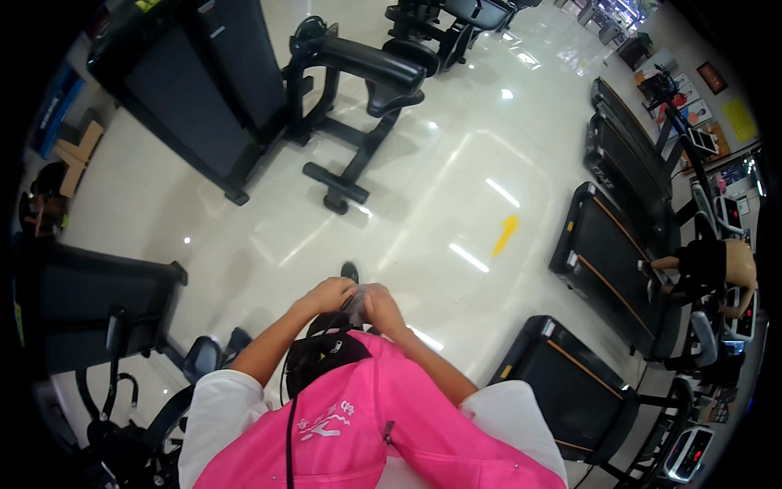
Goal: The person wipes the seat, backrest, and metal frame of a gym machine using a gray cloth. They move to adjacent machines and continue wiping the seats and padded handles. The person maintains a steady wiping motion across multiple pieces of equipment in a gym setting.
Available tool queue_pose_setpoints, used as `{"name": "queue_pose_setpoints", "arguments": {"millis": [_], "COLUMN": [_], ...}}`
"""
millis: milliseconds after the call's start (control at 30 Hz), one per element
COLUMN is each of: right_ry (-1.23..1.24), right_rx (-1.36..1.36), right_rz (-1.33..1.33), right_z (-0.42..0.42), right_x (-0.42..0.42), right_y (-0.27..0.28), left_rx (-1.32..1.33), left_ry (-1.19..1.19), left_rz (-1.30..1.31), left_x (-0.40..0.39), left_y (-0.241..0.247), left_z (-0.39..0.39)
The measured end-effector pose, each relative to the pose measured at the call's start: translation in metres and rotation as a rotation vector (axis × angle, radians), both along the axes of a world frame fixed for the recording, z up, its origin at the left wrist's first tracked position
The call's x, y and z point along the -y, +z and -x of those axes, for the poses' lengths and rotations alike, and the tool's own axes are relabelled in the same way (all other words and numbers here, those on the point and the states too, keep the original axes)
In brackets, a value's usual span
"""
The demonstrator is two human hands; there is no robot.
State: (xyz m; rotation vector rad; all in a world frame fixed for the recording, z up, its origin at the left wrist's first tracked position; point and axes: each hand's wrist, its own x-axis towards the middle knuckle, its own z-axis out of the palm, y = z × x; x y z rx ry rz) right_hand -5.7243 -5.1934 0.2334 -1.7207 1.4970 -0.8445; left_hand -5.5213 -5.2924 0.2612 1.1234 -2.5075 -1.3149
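Both of my hands meet low in front of my body, above the tiled floor. My left hand point(332, 294) is closed around a small, clear plastic-like item point(357, 305), whose exact kind I cannot tell. On its other side, my right hand point(382, 308) grips the same item. Just below hangs a black waist bag point(327, 357) with a zip, against my pink vest point(379, 391). A thin black cable point(290, 422) runs down the vest's left part. One dark shoe point(349, 271) shows beyond my hands.
Black gym machines point(201, 91) stand ahead and to the left, one with a padded roller point(366, 61). Treadmills point(611, 269) line the right side, and a person point(712, 269) is on one. A yellow arrow point(505, 235) marks the glossy floor point(427, 202).
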Motion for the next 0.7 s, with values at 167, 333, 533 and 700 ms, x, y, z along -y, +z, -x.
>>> {"name": "queue_pose_setpoints", "arguments": {"millis": [167, 333, 533, 700], "right_ry": [0.041, 0.212, 0.275, 0.321], "right_rx": [-0.066, -0.351, -0.335, -0.304], "right_rz": [0.002, 0.179, 0.724, 0.745], "right_z": [0.074, 0.172, 0.187, 0.181], "right_x": [0.116, 0.363, 0.664, 0.831], "right_y": [-0.008, 0.037, 0.238, 0.238], "left_rx": [-0.112, -0.268, -0.326, -0.337], "left_ry": [-0.077, 0.191, 0.459, 0.703], "left_rz": [-0.001, 0.150, 0.810, 0.808], "left_x": [0.132, 0.318, 0.558, 0.701], "left_y": [-0.022, 0.011, 0.217, 0.205], "left_z": [0.065, 0.141, 0.167, 0.187]}}
